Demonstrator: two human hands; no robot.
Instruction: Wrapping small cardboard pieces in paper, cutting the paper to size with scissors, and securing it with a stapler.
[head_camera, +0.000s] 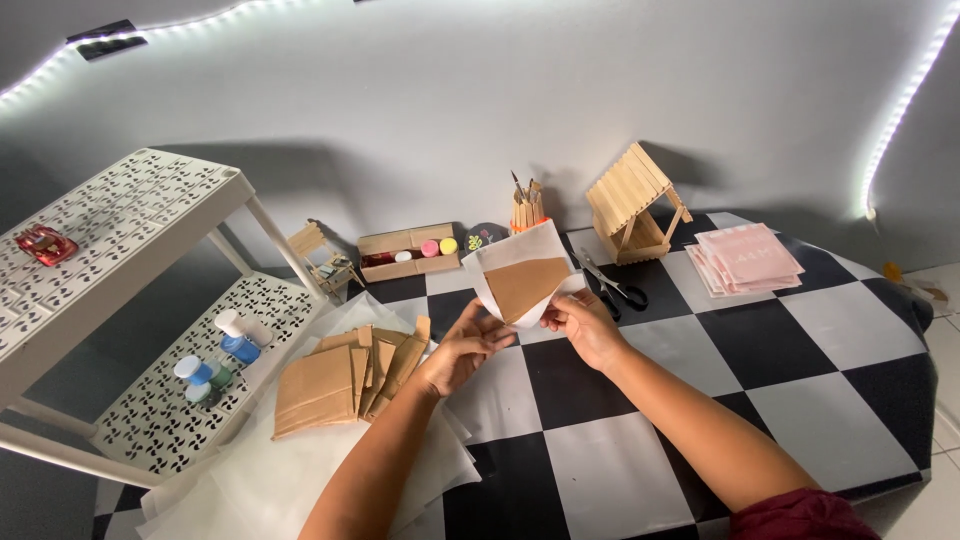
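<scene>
Brown card piece (522, 285) pinched by left hand (462, 352); right hand (588, 327).

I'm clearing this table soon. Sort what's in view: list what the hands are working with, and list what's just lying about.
In hand:
- left hand and right hand hold up a white sheet with a brown cardboard piece
- cardboard pile, nearest the left hand

Lying about:
- scissors
- stick house
- pink packets
- paint bottles
- paint box
</scene>
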